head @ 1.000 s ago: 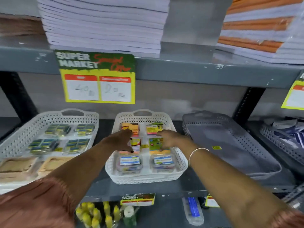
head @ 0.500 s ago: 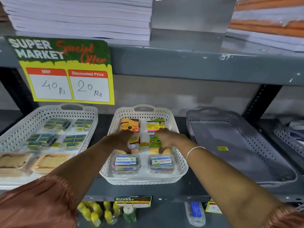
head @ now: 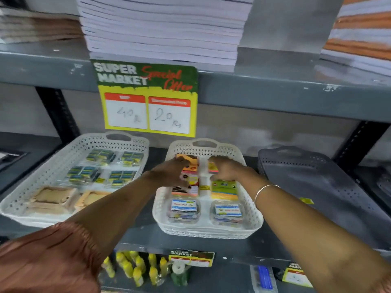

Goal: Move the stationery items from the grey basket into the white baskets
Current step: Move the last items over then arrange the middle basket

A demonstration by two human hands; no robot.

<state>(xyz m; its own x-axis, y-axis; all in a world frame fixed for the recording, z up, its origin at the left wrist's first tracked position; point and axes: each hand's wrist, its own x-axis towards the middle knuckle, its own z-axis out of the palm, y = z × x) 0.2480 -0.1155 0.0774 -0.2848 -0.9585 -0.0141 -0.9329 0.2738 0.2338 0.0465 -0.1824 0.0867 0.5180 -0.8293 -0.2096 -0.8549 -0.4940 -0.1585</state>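
The middle white basket [head: 208, 232] holds colourful note packs in two columns and two clear boxes [head: 183, 210] at its front. My left hand [head: 175, 172] lies with fingers spread over the orange pack [head: 191, 163] at the back left, thumb down on the pack below it. My right hand [head: 225, 169] curls around a pink-edged pack [head: 212, 168] at the back right. A green pack [head: 224, 188] lies just below that hand. The grey basket [head: 317, 182] on the right holds only a small yellow label [head: 306, 200]. The left white basket [head: 53, 166] carries several dark packs and wooden items.
A yellow and green price sign [head: 148, 98] hangs from the upper shelf edge above the baskets. Stacks of paper [head: 165, 28] sit on that upper shelf. Yellow bottles [head: 135, 269] stand on the shelf below. Another basket's edge [head: 384, 182] shows at the far right.
Both hands have slid from the middle row of packs towards the back row of the middle white basket. The camera has swung left and down.
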